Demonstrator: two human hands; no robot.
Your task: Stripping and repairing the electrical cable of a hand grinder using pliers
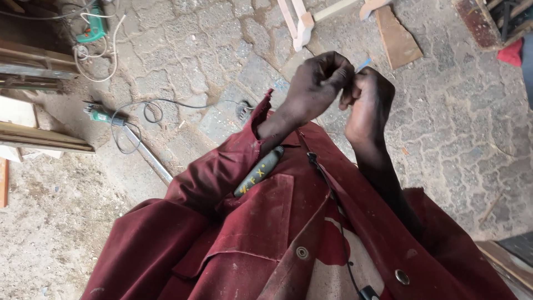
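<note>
Cracked stone paving lay underfoot. Both hands were raised together: the left hand was clenched, the right hand curled beside it, and a thin blue object was pinched between them.

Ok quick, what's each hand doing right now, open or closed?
Left hand: fingers curled shut, contents hidden.
Right hand: fingers closed, seemingly pinching a thin light-blue stick.

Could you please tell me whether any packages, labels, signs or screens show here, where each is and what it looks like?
No packages, signs or screens show.
Marked tool handle: sticks out of the dusty maroon coat's chest pocket, below the left hand; slim, grey-green, with small yellow markings along its side.
</note>
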